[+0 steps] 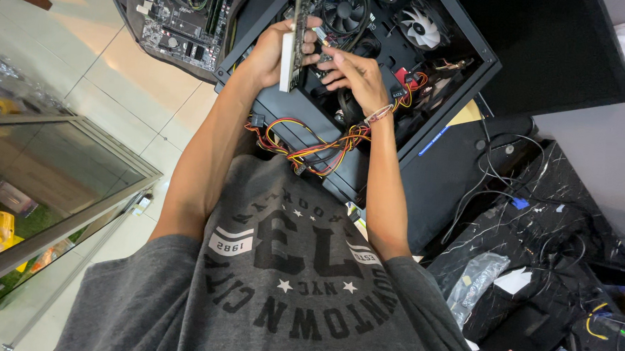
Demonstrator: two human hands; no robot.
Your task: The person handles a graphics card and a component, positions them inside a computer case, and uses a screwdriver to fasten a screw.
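Note:
My left hand (272, 51) grips an expansion card (288, 65) with a white metal bracket, held upright over the open black computer case (464, 84). My right hand (357, 78) reaches in beside it, wearing a thin bracelet on the wrist. Its fingertips pinch a small cable plug (320, 37) right next to the card. Under both hands a bundle of red, yellow and black wires (321, 146) spills out of the case's near edge. Inside the case sit a black cooler fan (344, 14) and a white fan (421, 29).
A bare motherboard (182, 19) lies on the tiled floor at the upper left. A glass cabinet (59, 185) stands at the left. At the right a black marbled desk (535, 234) carries tangled cables, a silvery bag (473, 281) and small parts.

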